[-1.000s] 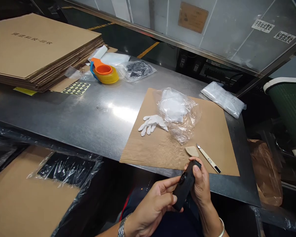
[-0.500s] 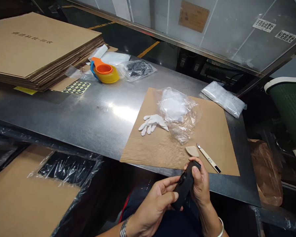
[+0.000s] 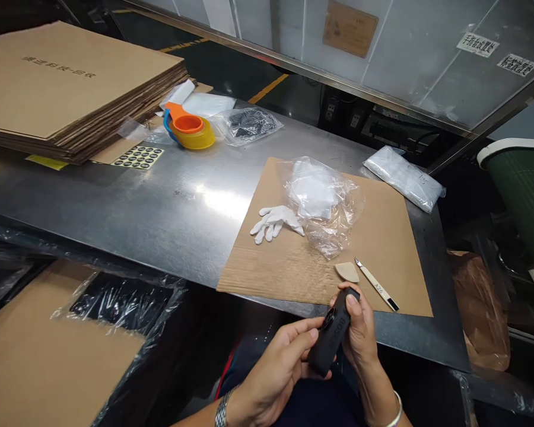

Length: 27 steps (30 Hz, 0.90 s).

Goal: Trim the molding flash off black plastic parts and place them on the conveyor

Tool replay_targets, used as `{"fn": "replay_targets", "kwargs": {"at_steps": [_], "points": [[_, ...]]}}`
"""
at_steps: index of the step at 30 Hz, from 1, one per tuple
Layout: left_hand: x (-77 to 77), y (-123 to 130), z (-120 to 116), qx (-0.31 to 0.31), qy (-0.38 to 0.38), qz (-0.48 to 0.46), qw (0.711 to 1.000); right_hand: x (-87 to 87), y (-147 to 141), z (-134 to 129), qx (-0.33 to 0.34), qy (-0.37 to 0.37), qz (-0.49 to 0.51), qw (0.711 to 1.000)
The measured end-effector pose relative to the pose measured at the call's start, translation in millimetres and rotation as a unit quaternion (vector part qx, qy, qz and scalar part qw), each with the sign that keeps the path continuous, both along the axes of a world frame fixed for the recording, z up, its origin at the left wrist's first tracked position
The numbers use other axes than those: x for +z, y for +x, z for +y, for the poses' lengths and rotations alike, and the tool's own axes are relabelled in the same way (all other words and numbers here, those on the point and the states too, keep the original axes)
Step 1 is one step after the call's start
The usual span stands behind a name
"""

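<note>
A black oblong plastic part with raised lettering, apparently BOSCH, and a round ring-like opening on its left side is held in front of the bench edge. My left hand grips its lower left side, thumb and index finger near the round opening. Around the upper end, my right hand is closed, with its thumb on the lettered face. Just beyond the fingers, a beige wedge-shaped pad and a pen-like knife marked A26 lie on a cardboard sheet.
A white glove and a clear bag with white contents lie on the cardboard. On the metal bench are an orange tape dispenser, stacked cardboard, a sticker sheet and a wrapped white bundle.
The black part has turned in my hands, so its lettered face now shows. My left thumb has shifted up along its side. Things on the bench have stayed put.
</note>
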<state>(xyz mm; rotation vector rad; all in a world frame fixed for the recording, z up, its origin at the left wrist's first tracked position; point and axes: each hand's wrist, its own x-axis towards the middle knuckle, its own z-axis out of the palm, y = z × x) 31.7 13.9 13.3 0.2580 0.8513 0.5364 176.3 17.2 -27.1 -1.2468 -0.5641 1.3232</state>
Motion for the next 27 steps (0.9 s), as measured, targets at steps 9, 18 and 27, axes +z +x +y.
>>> {"fn": "replay_targets", "kwargs": {"at_steps": [9,18,27], "points": [[4.7,-2.4,3.5,-0.023,0.014,-0.033,0.999,0.2,-1.7,2.4,0.002,-0.030,0.008,1.000],[4.1,-2.2,4.6,-0.029,0.010,-0.039,0.999,1.3,-2.1,3.7,0.006,-0.041,-0.010,0.999],[1.5,-3.4,1.1,-0.039,0.038,-0.068,0.996,0.7,0.6,1.5,0.007,-0.021,-0.037,0.999]]}}
